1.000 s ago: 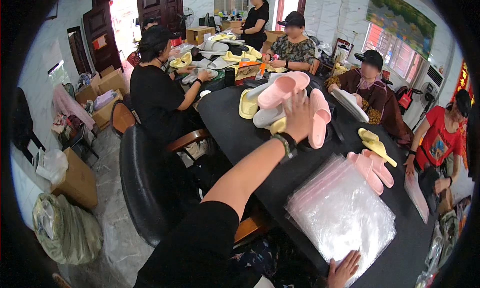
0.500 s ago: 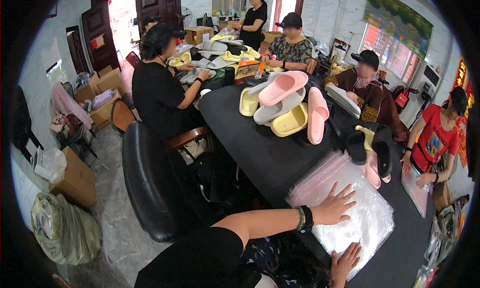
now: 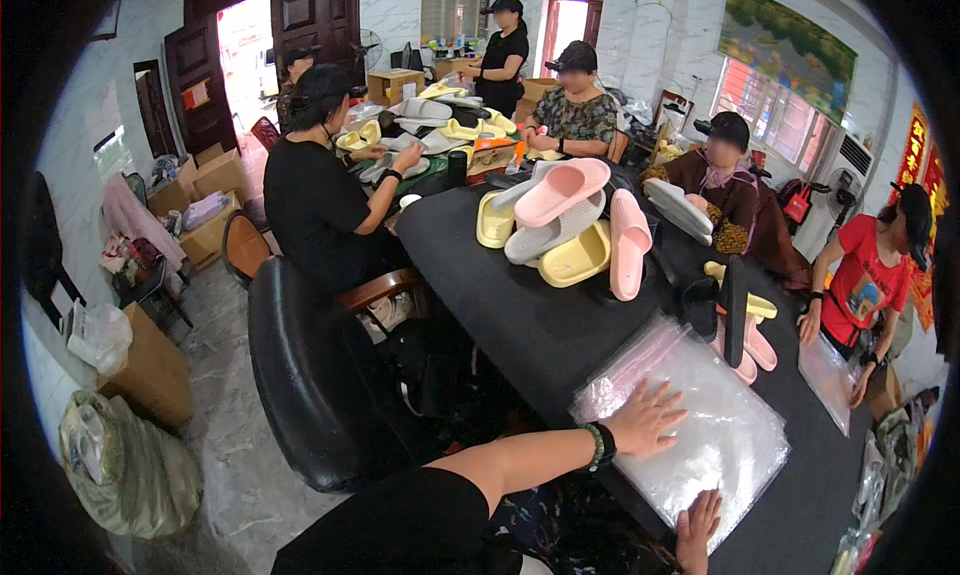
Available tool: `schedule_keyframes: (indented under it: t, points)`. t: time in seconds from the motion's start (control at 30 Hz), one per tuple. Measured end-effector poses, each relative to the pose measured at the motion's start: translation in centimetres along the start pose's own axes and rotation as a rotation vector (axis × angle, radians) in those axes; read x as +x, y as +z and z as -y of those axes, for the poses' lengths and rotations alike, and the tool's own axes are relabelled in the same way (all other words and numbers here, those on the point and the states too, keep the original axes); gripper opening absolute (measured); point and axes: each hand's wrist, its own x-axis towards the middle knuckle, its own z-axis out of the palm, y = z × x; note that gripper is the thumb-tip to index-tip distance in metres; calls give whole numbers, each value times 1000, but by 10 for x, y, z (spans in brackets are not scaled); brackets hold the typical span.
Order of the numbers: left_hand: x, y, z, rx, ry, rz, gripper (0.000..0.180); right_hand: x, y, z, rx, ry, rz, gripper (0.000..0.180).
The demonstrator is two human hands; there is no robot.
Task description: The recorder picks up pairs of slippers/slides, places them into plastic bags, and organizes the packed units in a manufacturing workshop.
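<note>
A stack of clear plastic bags (image 3: 738, 440) lies flat on the black-topped table (image 3: 480, 265), with pinkish edges at its far left side. My left hand (image 3: 645, 421) rests palm down on the stack, fingers spread, a beaded bracelet and a dark band on its wrist. Nearer the front edge, my right hand (image 3: 698, 528) lies against the bags' near corner with its fingers stretched out. Neither hand grips anything. Just past the stack are black, yellow and pink slippers (image 3: 736, 315), one black slipper standing on its side.
A pile of pink, grey and yellow slippers (image 3: 565, 225) stands farther up the table. Several people sit or stand around it; one in red (image 3: 868, 275) handles clear bags (image 3: 828, 375) at the right. A black chair (image 3: 300, 375) and a green sack (image 3: 125, 465) are left.
My left hand has slid a little left and nearer over the bags. The black slipper beyond the stack now stands more upright. At the far right, the person in red has moved one hand lower.
</note>
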Motion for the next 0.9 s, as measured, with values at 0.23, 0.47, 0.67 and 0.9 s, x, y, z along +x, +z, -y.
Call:
schedule_keyframes:
  t: [0.23, 0.47, 0.67, 0.9]
  points:
    - [-1, 3, 0, 7, -10, -57, 63, 28, -44, 9, 31, 29, -338, 55]
    - [4, 9, -1, -15, -6, -41, 64, 55, 4, 10, -220, 180, -39, 70]
    - [6, -1, 2, -24, -21, 69, 65, 55, 6, 17, -217, 166, -52, 70]
    - [22, -12, -35, 11, 6, -33, 62, 58, 5, 15, -223, 200, 6, 71]
